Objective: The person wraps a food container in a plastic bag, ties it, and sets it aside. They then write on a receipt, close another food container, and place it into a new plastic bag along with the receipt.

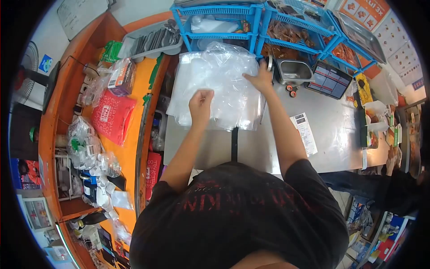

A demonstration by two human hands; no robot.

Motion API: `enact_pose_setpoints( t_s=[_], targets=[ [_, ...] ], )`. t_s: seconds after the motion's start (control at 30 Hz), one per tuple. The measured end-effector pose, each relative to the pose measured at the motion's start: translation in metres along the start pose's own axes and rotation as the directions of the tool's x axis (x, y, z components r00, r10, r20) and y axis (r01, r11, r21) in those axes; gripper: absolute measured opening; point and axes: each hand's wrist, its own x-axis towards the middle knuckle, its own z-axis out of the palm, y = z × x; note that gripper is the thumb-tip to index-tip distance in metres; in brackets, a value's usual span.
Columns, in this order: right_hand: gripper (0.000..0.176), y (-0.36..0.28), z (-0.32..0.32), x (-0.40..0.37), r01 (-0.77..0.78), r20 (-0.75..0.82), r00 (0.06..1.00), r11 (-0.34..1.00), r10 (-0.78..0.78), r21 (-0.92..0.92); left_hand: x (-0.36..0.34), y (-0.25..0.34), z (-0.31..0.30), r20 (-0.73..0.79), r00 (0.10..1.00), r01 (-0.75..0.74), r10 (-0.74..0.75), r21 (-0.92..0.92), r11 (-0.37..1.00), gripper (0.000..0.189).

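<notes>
L hand (200,102) fingers curled shut, pinching the top film of the bags (224,80). R hand (261,80) fingers spread flat, pressing the stack's far edge. Bags lie on the counter (331,134), just before the crates (224,18). Risk, imo: film's slick, so the pinch may lift several sheets, or the stack skids toward the tub (293,71).

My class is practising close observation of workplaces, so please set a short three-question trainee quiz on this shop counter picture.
1. True or false: both hands touch the stack of clear plastic bags on the grey steel counter.
2. Which hand lies flat with fingers spread? A: left hand. B: right hand.
3. Fill in: the white paper receipt lies on the person's ____ side of the bags.
Key: 1 true; 2 B; 3 right.
</notes>
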Motion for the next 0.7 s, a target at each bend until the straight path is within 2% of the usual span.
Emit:
enact_pose_setpoints(
  t_s=[0.03,0.07,0.1,0.13,0.17,0.2,0.23,0.27,0.3,0.33,0.37,0.4,0.43,0.47,0.53,0.57,0.6,0.63,0.67,0.7],
  targets=[
    [0.047,-0.016,-0.009,-0.005,0.002,-0.002,1.000,1.000,-0.002,-0.007,0.006,-0.003,0.001,0.002,1.000,0.001,-0.001,-0.007,1.000,0.028],
    [0.041,-0.031,-0.020,-0.007,-0.097,0.268,0.963,0.932,0.000,0.349,0.016,-0.004,0.002,-0.025,0.980,0.191,-0.195,-0.114,0.975,0.047],
    [0.035,-0.049,-0.038,-0.003,-0.264,0.495,0.862,0.738,-0.108,0.621,0.031,-0.004,0.003,-0.030,0.926,0.361,-0.376,-0.226,0.905,0.068],
    [0.035,-0.062,-0.061,-0.008,-0.255,0.490,0.864,0.741,-0.114,0.621,0.045,-0.011,-0.004,-0.031,0.928,0.354,-0.371,-0.234,0.906,0.068],
    [0.027,-0.073,-0.087,-0.019,-0.336,0.494,0.847,0.521,-0.198,0.785,0.056,-0.025,-0.013,0.159,0.899,0.428,-0.409,-0.522,0.738,0.082],
    [0.020,-0.082,-0.109,-0.027,-0.412,0.476,0.835,0.260,-0.277,0.874,0.061,-0.033,-0.018,0.348,0.859,0.501,-0.376,-0.724,0.474,0.097],
    [0.020,-0.086,-0.128,-0.030,-0.415,0.480,0.835,0.264,-0.270,0.871,0.060,-0.020,-0.019,0.363,0.885,0.461,-0.290,-0.766,0.448,0.093],
    [0.019,-0.084,-0.147,-0.032,-0.519,0.539,0.806,0.146,-0.245,0.842,0.062,-0.008,-0.022,0.373,0.880,0.471,-0.292,-0.762,0.445,0.093],
    [0.018,-0.081,-0.161,-0.033,-0.605,0.594,0.772,0.021,-0.226,0.796,0.064,0.003,-0.023,0.375,0.921,0.373,-0.104,-0.774,0.512,0.090],
    [0.018,-0.080,-0.171,-0.035,-0.600,0.590,0.778,0.021,-0.215,0.799,0.066,0.018,-0.024,0.371,0.924,0.262,0.092,-0.790,0.554,0.086],
    [0.019,-0.079,-0.179,-0.036,-0.641,0.632,0.756,0.001,-0.174,0.767,0.065,0.044,-0.023,0.381,0.920,0.271,0.093,-0.789,0.552,0.086],
    [0.019,-0.074,-0.185,-0.037,-0.680,0.672,0.728,-0.023,-0.135,0.733,0.063,0.076,-0.022,0.429,0.874,0.211,0.230,-0.759,0.616,0.077],
    [0.027,-0.041,-0.171,-0.034,-0.748,0.703,0.641,-0.044,-0.309,0.663,0.060,0.102,-0.021,0.478,0.804,0.140,0.353,-0.729,0.670,0.069],
    [0.027,-0.049,-0.179,-0.038,-0.746,0.703,0.645,-0.049,-0.300,0.664,0.057,0.120,-0.019,0.487,0.800,0.148,0.350,-0.727,0.671,0.069],
    [0.042,-0.074,-0.199,-0.045,-0.689,0.687,0.720,0.223,0.098,0.690,0.052,0.147,-0.013,0.375,0.900,0.004,0.222,-0.517,0.856,0.048],
    [0.051,-0.056,-0.186,-0.042,-0.611,0.605,0.791,0.167,0.091,0.774,0.049,0.154,-0.012,0.323,0.918,-0.041,0.231,-0.500,0.865,0.032],
    [0.051,-0.047,-0.191,-0.039,-0.611,0.604,0.791,0.162,0.097,0.775,0.044,0.159,-0.011,0.330,0.916,-0.038,0.229,-0.497,0.867,0.032],
    [0.043,-0.041,-0.200,-0.035,-0.407,0.375,0.910,0.209,0.174,0.889,0.039,0.164,-0.011,0.289,0.931,-0.054,0.223,-0.495,0.867,0.034],
    [0.037,-0.038,-0.207,-0.031,-0.180,0.117,0.966,0.273,0.233,0.945,0.037,0.167,-0.010,0.245,0.944,-0.074,0.220,-0.494,0.866,0.035],
    [0.037,-0.048,-0.219,-0.034,-0.178,0.115,0.965,0.272,0.234,0.945,0.036,0.166,-0.009,0.247,0.943,-0.074,0.222,-0.494,0.866,0.035]
  ],
)
